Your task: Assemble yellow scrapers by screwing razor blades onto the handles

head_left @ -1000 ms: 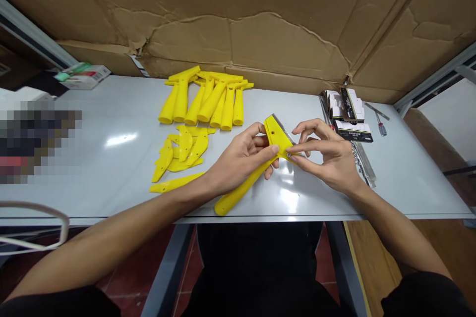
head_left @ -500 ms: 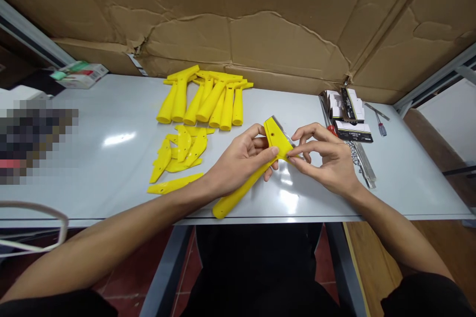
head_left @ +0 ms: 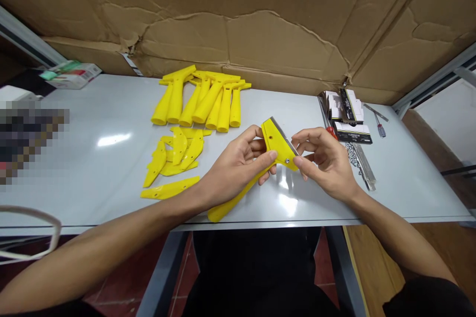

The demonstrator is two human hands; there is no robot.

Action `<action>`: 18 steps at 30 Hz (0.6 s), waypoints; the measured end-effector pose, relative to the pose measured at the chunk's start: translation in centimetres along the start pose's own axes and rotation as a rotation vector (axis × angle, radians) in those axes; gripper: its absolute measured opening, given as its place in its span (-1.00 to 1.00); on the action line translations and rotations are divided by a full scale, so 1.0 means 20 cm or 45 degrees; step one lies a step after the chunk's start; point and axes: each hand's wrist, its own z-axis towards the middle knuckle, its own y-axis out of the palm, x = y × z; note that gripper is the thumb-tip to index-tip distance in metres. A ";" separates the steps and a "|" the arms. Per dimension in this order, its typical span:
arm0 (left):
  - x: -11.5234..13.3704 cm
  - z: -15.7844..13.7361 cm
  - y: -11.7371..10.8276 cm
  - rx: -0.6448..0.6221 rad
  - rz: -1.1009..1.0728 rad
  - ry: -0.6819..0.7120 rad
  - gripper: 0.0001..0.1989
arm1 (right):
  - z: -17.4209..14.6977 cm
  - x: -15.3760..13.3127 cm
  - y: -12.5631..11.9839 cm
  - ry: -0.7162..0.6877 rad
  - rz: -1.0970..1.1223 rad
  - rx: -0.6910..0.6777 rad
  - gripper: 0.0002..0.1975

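My left hand (head_left: 243, 161) is closed around the neck of a yellow plastic scraper (head_left: 277, 142), its thumb on the front of the head. The scraper's handle slants down left past the table's front edge. A metal blade (head_left: 284, 133) runs along the head's upper right side. One hole in the head shows dark, while a silvery screw (head_left: 287, 161) sits in the lower one. With thumb and fingers, my right hand (head_left: 325, 161) pinches the head's right corner beside that screw; the other fingertips are near the blade, partly hidden.
Yellow scraper handles (head_left: 203, 101) lie piled at the back, with loose yellow cover plates (head_left: 178, 151) in front. On the right are small boxes (head_left: 351, 131), loose screws (head_left: 352, 158), metal blades (head_left: 364, 166) and a screwdriver (head_left: 380, 126). A cardboard wall (head_left: 230, 34) stands behind the table.
My right fingertips have moved off the lower hole to the head's corner, uncovering the screw there. The scraper head has turned slightly, showing more of its front. My left hand keeps its hold.
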 end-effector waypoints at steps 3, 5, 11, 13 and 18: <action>0.00 -0.01 0.00 0.014 0.017 0.036 -0.72 | 0.00 0.01 0.00 0.077 0.060 -0.027 -0.56; 0.00 -0.01 0.00 0.019 0.026 0.054 -0.69 | 0.00 0.01 0.00 0.126 0.074 -0.036 -0.53; 0.00 -0.02 0.01 0.021 0.065 0.081 -0.69 | 0.00 0.02 0.03 0.220 0.183 -0.083 -0.59; 0.01 -0.02 0.01 0.029 0.076 0.076 -0.69 | 0.00 0.02 0.03 0.215 0.218 -0.083 -0.61; 0.02 -0.02 0.02 0.069 0.153 0.101 -0.69 | -0.01 0.03 0.03 0.191 0.224 -0.059 -0.61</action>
